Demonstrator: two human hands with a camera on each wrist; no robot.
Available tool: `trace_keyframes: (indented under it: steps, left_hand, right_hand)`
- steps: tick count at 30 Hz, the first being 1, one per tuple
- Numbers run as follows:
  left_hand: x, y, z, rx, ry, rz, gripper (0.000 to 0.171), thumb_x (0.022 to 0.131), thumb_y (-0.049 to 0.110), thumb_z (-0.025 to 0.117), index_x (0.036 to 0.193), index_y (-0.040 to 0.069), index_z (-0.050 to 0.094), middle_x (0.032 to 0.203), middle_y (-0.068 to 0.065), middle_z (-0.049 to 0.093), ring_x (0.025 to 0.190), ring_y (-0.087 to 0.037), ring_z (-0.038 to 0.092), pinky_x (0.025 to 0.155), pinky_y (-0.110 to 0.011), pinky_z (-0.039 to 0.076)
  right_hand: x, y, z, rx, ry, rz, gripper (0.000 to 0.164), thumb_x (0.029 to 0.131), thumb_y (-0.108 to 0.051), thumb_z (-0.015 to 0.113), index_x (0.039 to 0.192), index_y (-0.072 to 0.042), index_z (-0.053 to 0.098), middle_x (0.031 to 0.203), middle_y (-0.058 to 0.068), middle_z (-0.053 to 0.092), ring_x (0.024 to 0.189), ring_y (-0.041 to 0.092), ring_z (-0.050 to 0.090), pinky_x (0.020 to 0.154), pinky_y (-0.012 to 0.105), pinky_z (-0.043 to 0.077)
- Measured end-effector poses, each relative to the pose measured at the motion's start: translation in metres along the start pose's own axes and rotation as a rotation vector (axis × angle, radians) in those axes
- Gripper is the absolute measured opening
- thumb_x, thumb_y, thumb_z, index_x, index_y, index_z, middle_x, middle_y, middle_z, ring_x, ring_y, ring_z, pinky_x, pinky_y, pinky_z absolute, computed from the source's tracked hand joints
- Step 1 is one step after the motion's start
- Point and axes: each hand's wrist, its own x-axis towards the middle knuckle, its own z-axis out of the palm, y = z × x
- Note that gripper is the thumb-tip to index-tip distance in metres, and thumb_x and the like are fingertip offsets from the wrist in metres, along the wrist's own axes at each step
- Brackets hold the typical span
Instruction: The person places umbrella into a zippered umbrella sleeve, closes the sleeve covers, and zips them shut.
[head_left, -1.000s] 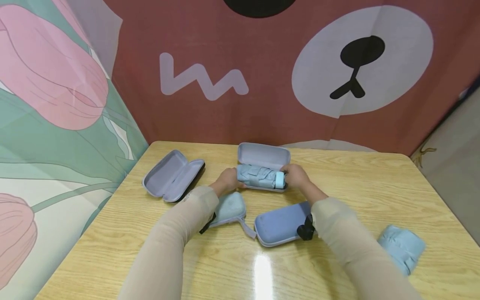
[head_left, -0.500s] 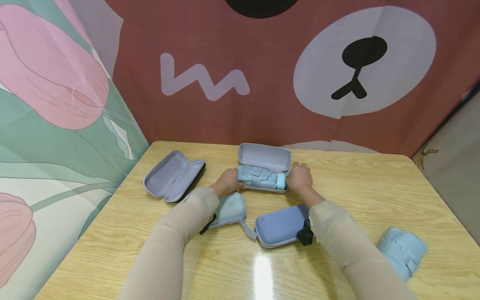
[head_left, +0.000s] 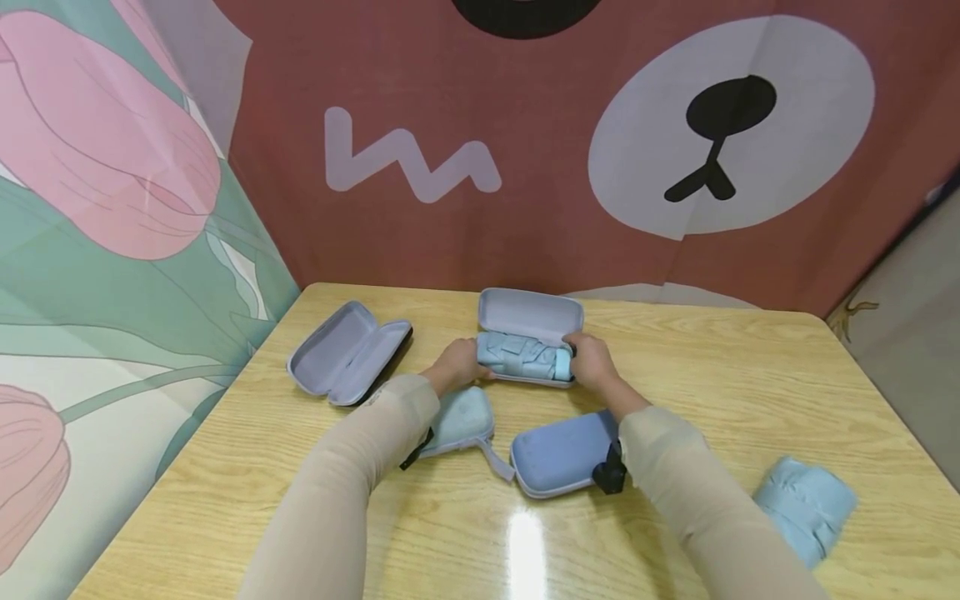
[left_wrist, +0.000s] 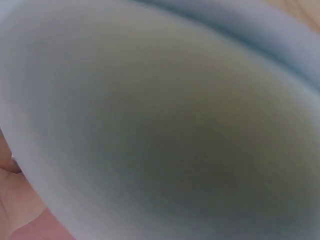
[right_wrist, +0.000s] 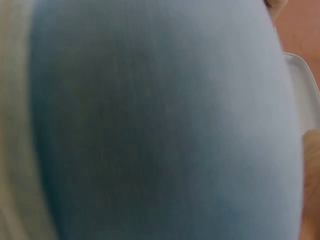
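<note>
A folded light blue umbrella lies lengthwise in an open grey-lined hard case at the back middle of the table, lid raised behind it. My left hand grips the left end of that case, thumb low at its front edge. At the opposite end, the curled fingers of my right hand pinch the umbrella by its pale handle cap; the exact contact is partly hidden. In the left wrist view a pale blue case blocks nearly everything. A blue case likewise fills the right wrist view.
A second open grey-lined case sits at the back left. The closed pale blue case with a strap lies under my left forearm, and the closed blue case beside my right wrist. Another folded light blue umbrella lies at right.
My right hand shifted slightly right past the case's end, then came back left against the umbrella's handle end. The umbrella sits a little lower in the case. My left hand has stayed put.
</note>
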Motion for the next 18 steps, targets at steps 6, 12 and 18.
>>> trace_keyframes:
  steps: [6, 12, 18]
  left_hand:
    - [0.000, 0.000, -0.002, -0.039, -0.015, -0.014, 0.067, 0.072, 0.035, 0.069, 0.117, -0.008, 0.045, 0.108, -0.019, 0.053, 0.103, -0.027, 0.048, 0.088, -0.032, 0.037]
    - [-0.001, 0.001, -0.005, -0.053, -0.019, 0.000, 0.060, 0.072, 0.035, 0.068, 0.112, -0.005, 0.050, 0.103, -0.016, 0.055, 0.099, -0.024, 0.050, 0.085, -0.029, 0.039]
    - [0.019, -0.014, 0.002, -0.131, -0.053, 0.034, 0.052, 0.070, 0.035, 0.070, 0.101, -0.004, 0.056, 0.095, -0.013, 0.058, 0.090, -0.022, 0.053, 0.079, -0.029, 0.042]
  right_hand:
    - [0.005, 0.002, 0.002, -0.012, -0.014, -0.038, 0.038, 0.074, 0.015, 0.044, 0.110, 0.009, 0.054, 0.111, 0.023, 0.053, 0.106, 0.035, 0.045, 0.087, 0.042, 0.037]
    - [0.010, 0.000, 0.003, 0.098, 0.043, 0.105, 0.039, 0.073, 0.012, 0.040, 0.111, 0.009, 0.052, 0.108, 0.024, 0.053, 0.102, 0.034, 0.048, 0.082, 0.040, 0.041]
    - [0.010, -0.008, 0.002, 0.363, 0.136, 0.309, 0.048, 0.080, 0.000, 0.041, 0.125, 0.012, 0.028, 0.109, 0.028, 0.047, 0.096, 0.033, 0.047, 0.081, 0.040, 0.041]
